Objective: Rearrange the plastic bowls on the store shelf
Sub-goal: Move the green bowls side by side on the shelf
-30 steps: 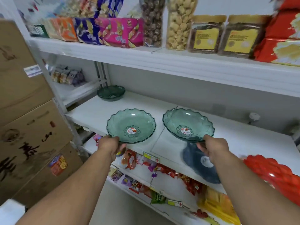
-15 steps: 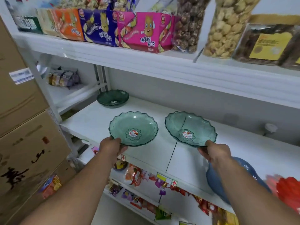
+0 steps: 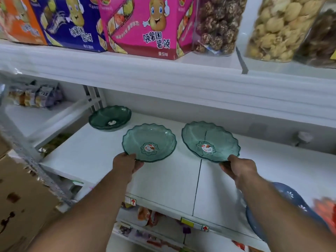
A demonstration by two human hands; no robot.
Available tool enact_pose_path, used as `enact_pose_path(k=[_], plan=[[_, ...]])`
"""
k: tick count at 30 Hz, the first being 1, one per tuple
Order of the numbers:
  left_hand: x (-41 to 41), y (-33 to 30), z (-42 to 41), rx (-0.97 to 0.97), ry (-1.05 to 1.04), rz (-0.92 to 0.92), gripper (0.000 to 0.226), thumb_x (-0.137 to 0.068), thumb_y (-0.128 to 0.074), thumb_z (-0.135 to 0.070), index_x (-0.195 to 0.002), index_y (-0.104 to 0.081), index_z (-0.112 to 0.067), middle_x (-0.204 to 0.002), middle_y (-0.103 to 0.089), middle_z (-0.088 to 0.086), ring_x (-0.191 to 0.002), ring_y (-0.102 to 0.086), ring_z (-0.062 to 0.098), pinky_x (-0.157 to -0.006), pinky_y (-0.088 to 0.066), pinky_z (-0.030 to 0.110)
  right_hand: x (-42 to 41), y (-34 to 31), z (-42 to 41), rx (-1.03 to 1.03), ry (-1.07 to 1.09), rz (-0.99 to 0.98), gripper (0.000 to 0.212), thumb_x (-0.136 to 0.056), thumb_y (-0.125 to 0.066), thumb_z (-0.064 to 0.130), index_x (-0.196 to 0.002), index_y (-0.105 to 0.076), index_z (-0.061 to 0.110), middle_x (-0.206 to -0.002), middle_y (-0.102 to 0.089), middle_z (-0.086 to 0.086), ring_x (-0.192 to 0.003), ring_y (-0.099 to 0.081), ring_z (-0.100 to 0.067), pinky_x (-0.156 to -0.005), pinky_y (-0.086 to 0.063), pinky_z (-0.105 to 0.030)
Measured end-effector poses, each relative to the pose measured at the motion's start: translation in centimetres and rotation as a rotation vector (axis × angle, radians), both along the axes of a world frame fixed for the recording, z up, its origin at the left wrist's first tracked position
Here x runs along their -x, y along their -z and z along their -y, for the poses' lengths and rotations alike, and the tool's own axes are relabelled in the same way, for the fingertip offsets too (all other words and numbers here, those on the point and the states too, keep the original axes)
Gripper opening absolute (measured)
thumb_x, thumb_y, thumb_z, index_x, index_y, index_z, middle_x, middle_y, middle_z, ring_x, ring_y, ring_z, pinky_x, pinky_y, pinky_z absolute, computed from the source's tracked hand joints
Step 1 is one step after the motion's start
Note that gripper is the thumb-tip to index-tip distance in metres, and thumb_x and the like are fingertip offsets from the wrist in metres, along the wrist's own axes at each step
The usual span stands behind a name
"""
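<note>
1. The left hand grips the near rim of one clear green bowl.
2. The right hand grips a second green bowl just to its right.
3. A darker green bowl sits far left on the white shelf.
4. A blue bowl lies near right.

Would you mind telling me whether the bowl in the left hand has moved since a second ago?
Yes. The left hand has carried its light green bowl deeper over the shelf, closer to the dark green bowl at the back.
</note>
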State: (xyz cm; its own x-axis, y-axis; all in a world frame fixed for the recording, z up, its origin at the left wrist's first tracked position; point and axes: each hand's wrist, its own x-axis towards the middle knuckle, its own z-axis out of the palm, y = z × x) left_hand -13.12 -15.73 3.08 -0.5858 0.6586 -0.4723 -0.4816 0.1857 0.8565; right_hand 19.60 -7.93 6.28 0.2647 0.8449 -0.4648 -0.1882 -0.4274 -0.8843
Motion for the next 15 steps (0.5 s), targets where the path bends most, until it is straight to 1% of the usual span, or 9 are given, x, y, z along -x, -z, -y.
enact_pose_path(k=[1, 3, 4, 6, 8, 10, 12, 13, 15], plan=[[0.6, 0.3, -1.0, 0.005, 0.016, 0.001, 0.019, -0.095, -0.053, 0.001, -0.113, -0.061, 0.002, -0.101, -0.068, 0.021, -0.070, -0.067, 0.027, -0.054, -0.061, 0.031, 0.4, 0.0, -0.2, 0.007, 0.019, -0.006, 0.007, -0.093, -0.057, -0.001, -0.092, -0.064, -0.003, -0.097, -0.074, -0.022, -0.064, -0.073, -0.027, -0.086, -0.062, -0.041], [1.8, 0.9, -2.9, 0.014, 0.052, -0.007, 0.022, -0.094, -0.054, 0.000, -0.115, -0.062, 0.004, -0.098, -0.069, 0.018, -0.072, -0.068, 0.028, -0.053, -0.061, 0.030, 1.3, -0.1, -0.4, 0.016, 0.052, -0.028, 0.010, -0.093, -0.057, -0.001, -0.099, -0.064, -0.006, -0.094, -0.073, -0.021, -0.055, -0.071, -0.023, -0.070, -0.065, -0.034], [2.3, 1.1, -3.8, 0.017, 0.073, -0.010, 0.026, -0.094, -0.055, -0.001, -0.118, -0.062, 0.005, -0.094, -0.070, 0.016, -0.071, -0.069, 0.027, -0.053, -0.061, 0.029, 1.9, -0.1, -0.6, 0.018, 0.065, -0.036, 0.012, -0.094, -0.058, 0.000, -0.102, -0.064, -0.007, -0.095, -0.072, -0.022, -0.055, -0.071, -0.023, -0.061, -0.063, -0.031], [3.2, 1.7, -5.6, 0.037, 0.105, -0.026, 0.031, -0.094, -0.054, -0.002, -0.123, -0.061, 0.005, -0.092, -0.071, 0.018, -0.058, -0.071, 0.022, -0.048, -0.059, 0.025, 3.0, -0.1, -0.9, 0.024, 0.093, -0.021, 0.017, -0.094, -0.059, 0.001, -0.108, -0.063, -0.008, -0.098, -0.071, -0.024, -0.063, -0.069, -0.025, -0.054, -0.062, -0.029], [3.8, 2.2, -7.1, 0.058, 0.131, -0.047, 0.032, -0.094, -0.052, -0.001, -0.124, -0.060, 0.008, -0.097, -0.071, 0.024, -0.044, -0.067, 0.016, -0.038, -0.051, 0.019, 4.1, 0.2, -1.1, 0.036, 0.117, 0.006, 0.019, -0.095, -0.060, 0.003, -0.110, -0.063, -0.008, -0.099, -0.071, -0.024, -0.067, -0.069, -0.025, -0.055, -0.063, -0.029], [4.3, 2.5, -8.5, 0.046, 0.151, -0.008, 0.030, -0.093, -0.053, 0.001, -0.121, -0.061, 0.006, -0.095, -0.071, 0.021, -0.057, -0.070, 0.021, -0.043, -0.053, 0.020, 5.2, 0.6, -1.3, 0.037, 0.142, -0.002, 0.018, -0.095, -0.060, 0.004, -0.109, -0.063, -0.007, -0.097, -0.071, -0.023, -0.067, -0.069, -0.025, -0.053, -0.062, -0.029], [4.9, 2.5, -9.9, 0.028, 0.182, 0.062, 0.029, -0.093, -0.051, 0.004, -0.121, -0.059, 0.004, -0.100, -0.068, 0.020, -0.072, -0.069, 0.026, -0.059, -0.057, 0.025, 6.2, 1.0, -1.5, 0.033, 0.174, -0.020, 0.016, -0.095, -0.059, 0.004, -0.105, -0.063, -0.007, -0.093, -0.071, -0.024, -0.066, -0.068, -0.026, -0.049, -0.061, -0.029], [5.3, 2.8, -10.7, 0.032, 0.200, 0.072, 0.029, -0.094, -0.050, 0.005, -0.121, -0.059, 0.004, -0.099, -0.067, 0.020, -0.075, -0.068, 0.027, -0.063, -0.057, 0.026, 6.7, 1.2, -1.6, 0.029, 0.191, -0.027, 0.014, -0.095, -0.059, 0.004, -0.102, -0.063, -0.007, -0.092, -0.071, -0.024, -0.065, -0.068, -0.026, -0.049, -0.061, -0.030], [6.0, 3.3, -12.1, 0.034, 0.235, 0.067, 0.030, -0.093, -0.048, 0.006, -0.122, -0.058, 0.005, -0.094, -0.068, 0.021, -0.073, -0.067, 0.027, -0.056, -0.059, 0.027, 7.6, 1.6, -1.8, 0.010, 0.214, -0.035, 0.011, -0.095, -0.060, 0.004, -0.095, -0.064, -0.006, -0.086, -0.071, -0.023, -0.062, -0.069, -0.024, -0.048, -0.061, -0.028]])
